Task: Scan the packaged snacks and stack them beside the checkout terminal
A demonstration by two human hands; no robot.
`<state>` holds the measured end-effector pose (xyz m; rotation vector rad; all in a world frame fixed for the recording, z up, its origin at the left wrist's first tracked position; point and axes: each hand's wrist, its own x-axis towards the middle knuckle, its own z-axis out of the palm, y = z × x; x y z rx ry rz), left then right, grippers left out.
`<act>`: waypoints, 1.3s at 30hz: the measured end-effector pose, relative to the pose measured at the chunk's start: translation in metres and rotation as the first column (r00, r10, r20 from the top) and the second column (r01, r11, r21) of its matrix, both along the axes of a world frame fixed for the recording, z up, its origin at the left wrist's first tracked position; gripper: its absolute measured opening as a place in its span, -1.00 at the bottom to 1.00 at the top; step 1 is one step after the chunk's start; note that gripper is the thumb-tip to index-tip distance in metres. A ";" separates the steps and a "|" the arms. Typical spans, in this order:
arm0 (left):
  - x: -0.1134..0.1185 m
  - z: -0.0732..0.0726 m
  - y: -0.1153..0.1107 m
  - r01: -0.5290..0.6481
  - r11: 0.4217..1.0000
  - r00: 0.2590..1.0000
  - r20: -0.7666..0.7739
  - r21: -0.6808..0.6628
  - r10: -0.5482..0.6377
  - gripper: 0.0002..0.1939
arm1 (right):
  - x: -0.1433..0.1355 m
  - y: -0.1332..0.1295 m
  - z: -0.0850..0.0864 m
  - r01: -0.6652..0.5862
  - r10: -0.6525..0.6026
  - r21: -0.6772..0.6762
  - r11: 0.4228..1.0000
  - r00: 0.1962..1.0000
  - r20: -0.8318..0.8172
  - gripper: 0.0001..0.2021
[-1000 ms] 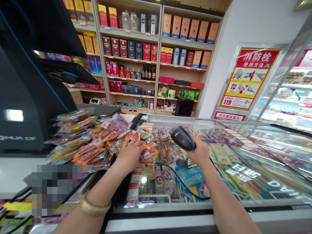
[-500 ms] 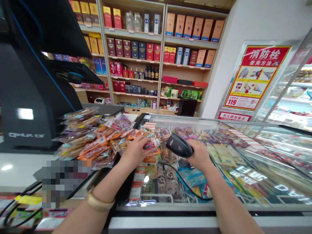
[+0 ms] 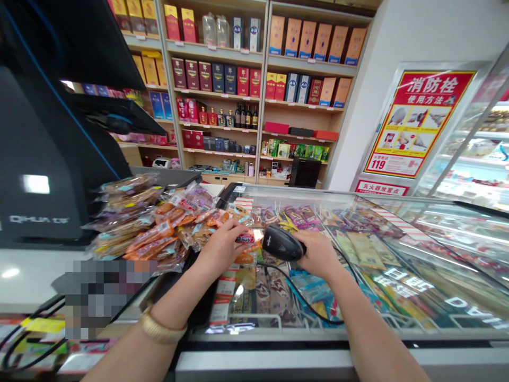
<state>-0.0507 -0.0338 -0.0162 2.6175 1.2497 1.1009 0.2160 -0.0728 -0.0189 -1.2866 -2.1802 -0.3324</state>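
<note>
Under the glass lid of the display freezer [image 3: 382, 318] lie colourful wrapped packs [image 3: 310, 286]. Above it, the left hand's [image 3: 226, 244] grip pinches a small red-labelled packet [image 3: 245, 237]; the right hand's [image 3: 316, 252] grip is closed round a black scanner [image 3: 283, 243].

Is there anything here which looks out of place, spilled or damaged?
Only the packaged snacks beside the checkout terminal look untidy: they overlap loosely and spread onto the glass-topped freezer. No visible spill or damage.

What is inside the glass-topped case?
Through the glass, blue packs, purple packs and pale packs show. The right hand, black scanner and reflections cover part; whatever lies beneath the top layer cannot be seen.
</note>
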 end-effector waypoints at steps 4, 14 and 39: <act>0.003 0.000 -0.005 -0.024 1.000 0.997 -0.075 0.006 0.024 -0.74 | 0.005 0.002 -0.001 0.012 -0.007 0.058 0.998 0.997 -0.080 -0.75; 0.042 -0.015 -0.019 0.011 0.993 0.989 -0.143 -0.120 -0.028 -0.61 | 0.019 0.008 -0.002 0.155 -0.095 0.253 0.955 0.967 -0.234 -0.76; 0.009 0.010 -0.021 -0.050 0.974 0.969 -0.247 -0.222 -0.007 -0.94 | 0.017 0.008 -0.005 0.116 -0.078 0.177 0.977 0.976 -0.204 -0.80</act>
